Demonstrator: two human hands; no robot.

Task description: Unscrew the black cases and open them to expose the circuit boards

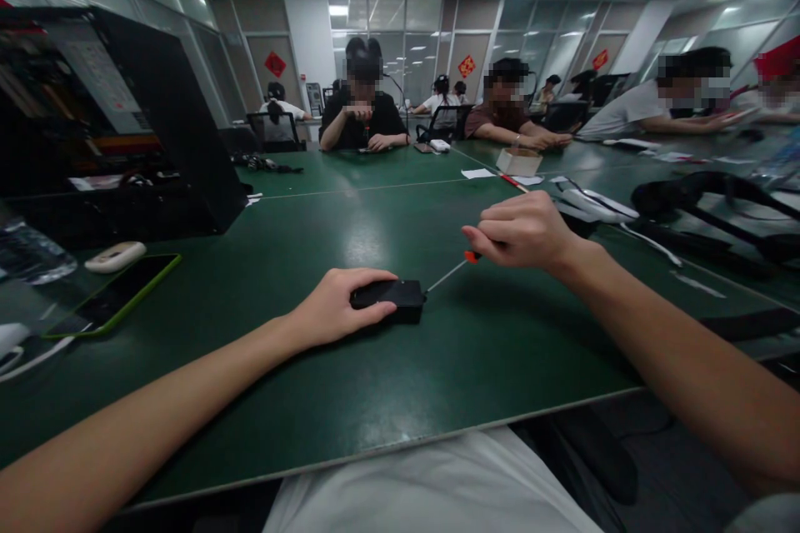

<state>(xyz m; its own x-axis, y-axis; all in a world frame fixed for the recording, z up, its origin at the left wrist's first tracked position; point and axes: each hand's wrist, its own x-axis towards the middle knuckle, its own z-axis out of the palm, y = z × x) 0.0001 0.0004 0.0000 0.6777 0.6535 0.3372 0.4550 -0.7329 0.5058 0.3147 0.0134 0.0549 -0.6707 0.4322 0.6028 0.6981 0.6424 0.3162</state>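
A small black box [395, 299] lies on the dark green table [387, 383] in front of me. My left hand [334, 306] is wrapped round its left end and presses it to the table. In the closed fingers of my right hand [522, 231] is a thin screwdriver [451, 271] with a red collar. Its metal shaft slants down to the left, and the tip meets the right end of the box.
A phone in a green case [112, 296] and a white oval object [116, 256] lie at the left, beside a large black case [125, 117]. Black cables and headgear [706, 208] lie at the right. Several other people sit at the far side, near a small cardboard box [518, 161].
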